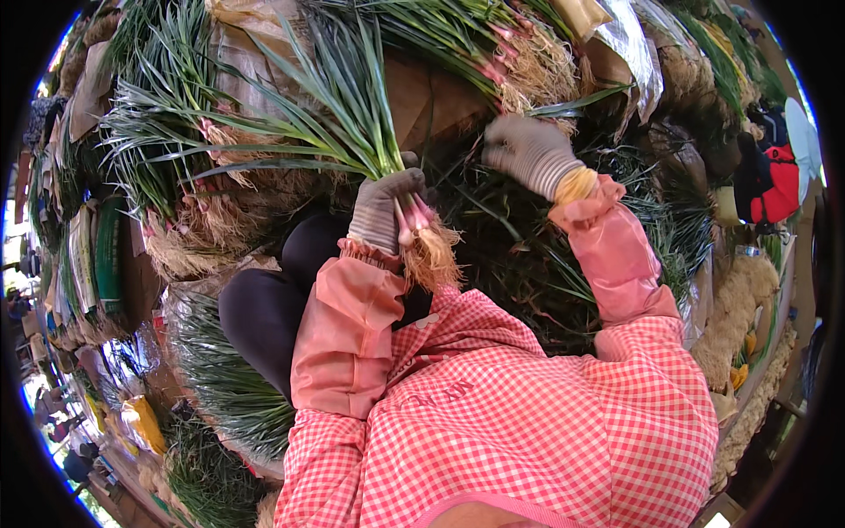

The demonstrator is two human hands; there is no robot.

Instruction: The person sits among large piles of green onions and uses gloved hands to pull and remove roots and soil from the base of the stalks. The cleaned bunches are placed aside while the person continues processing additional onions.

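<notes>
My left hand (386, 208), in a grey-brown work glove, grips a bunch of young garlic plants (370, 125) just above the bulbs. The green leaves fan out up and to the left; pinkish-white bulbs and tan roots (432, 257) hang below the fist. My right hand (528, 152), in a like glove and slightly blurred, is at the upper right with its fingers curled; nothing is plainly seen in it. Close above it lies a larger pile of the same plants (521, 59), roots towards me. A single green leaf (581, 104) lies beside the right hand.
More bunches with roots (204, 218) are heaped at the left. Dark, loose leaf litter (508, 264) fills the space before me. A wrapped bundle of greens (224, 369) stands by my bent knee (261, 323). A person in red and black (772, 178) is at the far right.
</notes>
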